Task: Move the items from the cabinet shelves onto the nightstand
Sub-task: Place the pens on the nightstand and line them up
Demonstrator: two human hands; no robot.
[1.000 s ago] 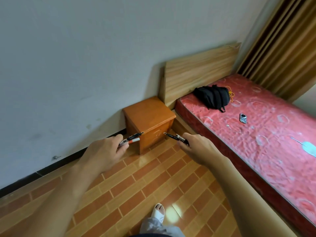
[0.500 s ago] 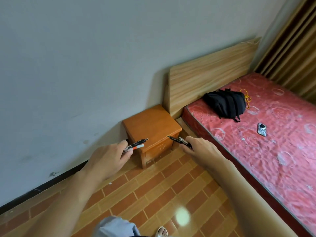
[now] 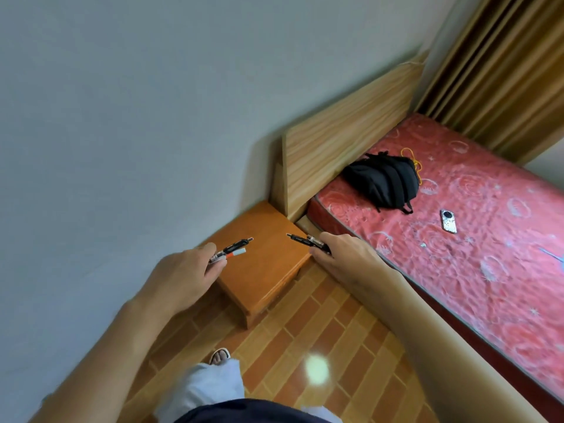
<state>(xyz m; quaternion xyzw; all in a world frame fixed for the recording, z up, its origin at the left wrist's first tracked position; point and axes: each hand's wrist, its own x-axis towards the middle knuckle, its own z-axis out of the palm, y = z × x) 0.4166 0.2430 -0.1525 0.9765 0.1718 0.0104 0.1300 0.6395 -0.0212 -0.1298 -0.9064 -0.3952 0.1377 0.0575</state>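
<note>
The single head-worn camera is looking forward and steeply down, close above the orange nightstand [image 3: 262,264] at frame centre, the bed [image 3: 476,239] stretching along the right.
</note>
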